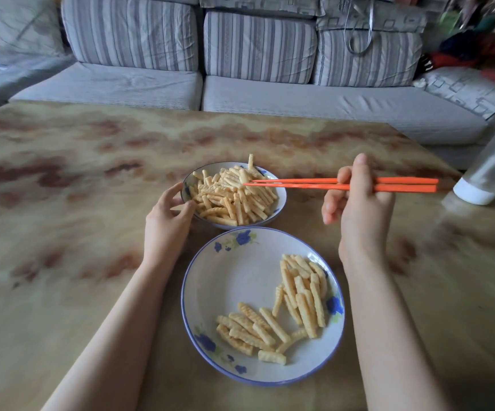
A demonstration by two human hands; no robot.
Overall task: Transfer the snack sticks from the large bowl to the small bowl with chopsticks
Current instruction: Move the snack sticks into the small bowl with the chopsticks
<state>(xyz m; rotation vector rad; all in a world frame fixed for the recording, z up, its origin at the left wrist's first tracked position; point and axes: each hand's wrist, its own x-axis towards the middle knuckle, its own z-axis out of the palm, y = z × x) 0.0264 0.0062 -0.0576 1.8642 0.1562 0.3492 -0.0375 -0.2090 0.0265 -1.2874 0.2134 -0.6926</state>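
Note:
The large white bowl (pixel 228 280) with blue flowers sits nearest me and holds several ridged yellow snack sticks (pixel 296 298) along its right and bottom. Behind it the small bowl (pixel 280 203) is heaped with snack sticks (pixel 234 194). My left hand (pixel 167 221) grips the small bowl's left rim. My right hand (pixel 358 209) holds a pair of orange chopsticks (pixel 299 183) level, with their tips over the pile in the small bowl. The tips lie close together, and I cannot tell whether a stick is between them.
The bowls stand on a tan and brown mottled table (pixel 62 203). A white-based plastic container (pixel 489 176) lies at the right edge. A grey striped sofa (pixel 255 69) runs behind the table, with coloured clutter (pixel 483 40) on its right end.

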